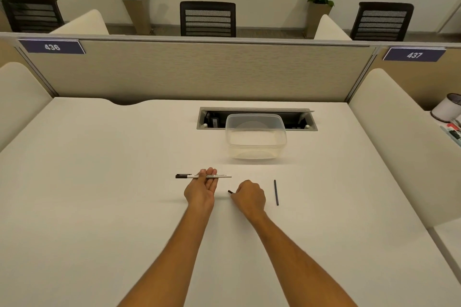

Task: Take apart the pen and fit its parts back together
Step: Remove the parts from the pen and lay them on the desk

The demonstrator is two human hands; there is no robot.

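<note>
A white whiteboard marker body point(219, 176) with a black cap point(182, 176) at its left end lies across the fingers of my left hand point(201, 188), which is palm up with the thumb over the barrel. My right hand point(249, 197) is closed beside it, and a small black pen piece point(230, 191) sticks out from its fingers toward the left. A thin dark ink rod point(276, 192) lies alone on the white table point(99, 182), just right of my right hand.
A clear plastic container point(255, 136) stands behind the hands, in front of an open cable tray point(257, 119). A beige partition closes the desk's far side. A white cup point(447, 108) and markers sit on the neighbouring desk at right.
</note>
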